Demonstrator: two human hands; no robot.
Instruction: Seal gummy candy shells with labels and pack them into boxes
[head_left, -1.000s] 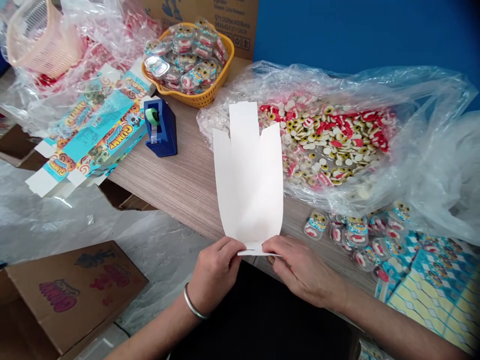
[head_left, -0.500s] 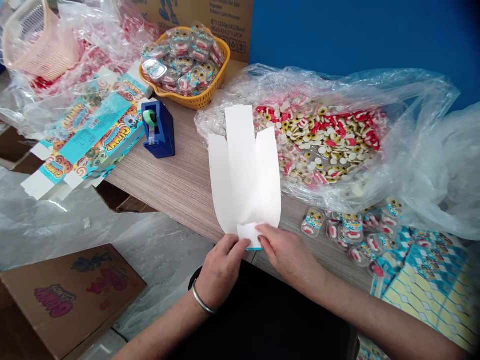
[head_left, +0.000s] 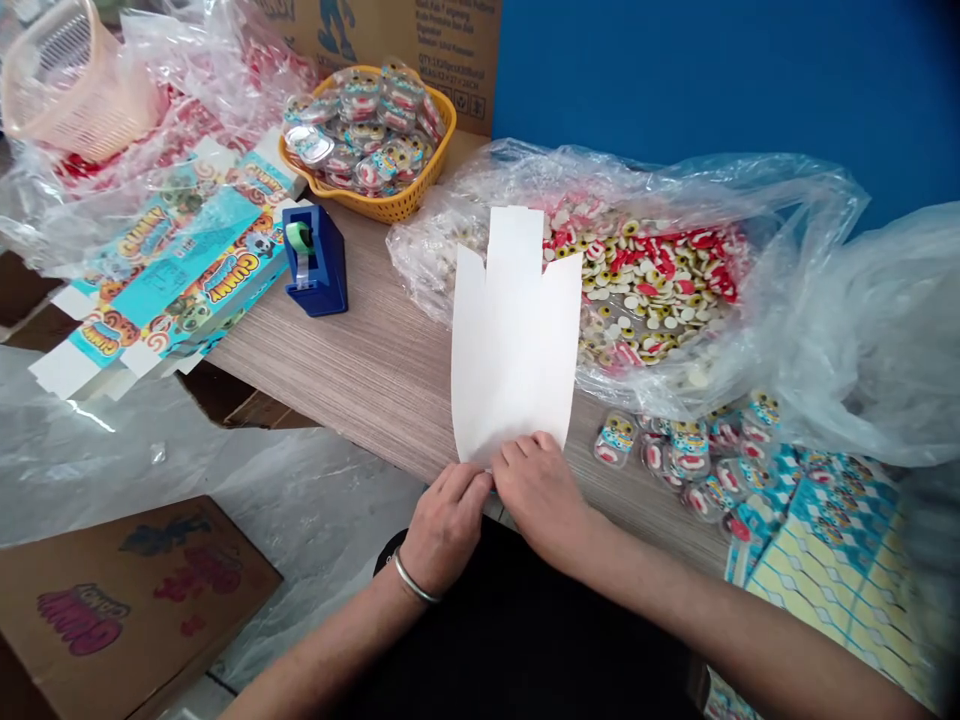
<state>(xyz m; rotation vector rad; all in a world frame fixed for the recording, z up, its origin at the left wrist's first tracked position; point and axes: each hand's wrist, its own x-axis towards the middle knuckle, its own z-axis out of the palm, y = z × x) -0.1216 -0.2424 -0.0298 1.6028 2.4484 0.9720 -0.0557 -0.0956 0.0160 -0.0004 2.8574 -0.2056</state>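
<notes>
Wood-grain table (head_left: 360, 375): slants from 10 o'clock down to 4 o'clock, hours read from the middle of the white card (head_left: 517, 340).
Blue wall (head_left: 675, 70): stands bare at 1 o'clock, beyond the table.
Card position: lies over the table at the centre, plain white face up, long sides curving upward; far end notched into a taller middle flap between two side flaps, overlapping the view of the clear plastic bag (head_left: 795, 330).
Left hand (head_left: 446, 530): sits at 7 o'clock, wearing a silver bangle (head_left: 415, 577); fingers narrow, thumb and forefinger pinching the card's near edge.
Right hand (head_left: 540, 495): sits near 6 o'clock, just beside the left; fingers bent over the card's near end, holding it down close; cannot tell the thumb's place, hidden beneath.
Bag contents: spread at 2 o'clock as loose candy pieces (head_left: 652, 270), red, white and yellow, some with dark dots.
Small clear packs (head_left: 690, 450): heap at 4 o'clock, near patterned blue-and-yellow sheets (head_left: 817, 570).
Blue tape dispenser (head_left: 319, 260): stands between 9 and 10 o'clock, green-cored roll inside.
"Gummy" printed boxes (head_left: 172, 280): lie farther out in the same direction, flaps open.
Yellow basket (head_left: 390, 205): rests between 10 and 11 o'clock, piled with similar packs.
Pale pink basket (head_left: 97, 110): tilts at 10 o'clock among crumpled plastic.
Brown carton (head_left: 135, 600): sits low at 8 o'clock, printed in pink and blue.
</notes>
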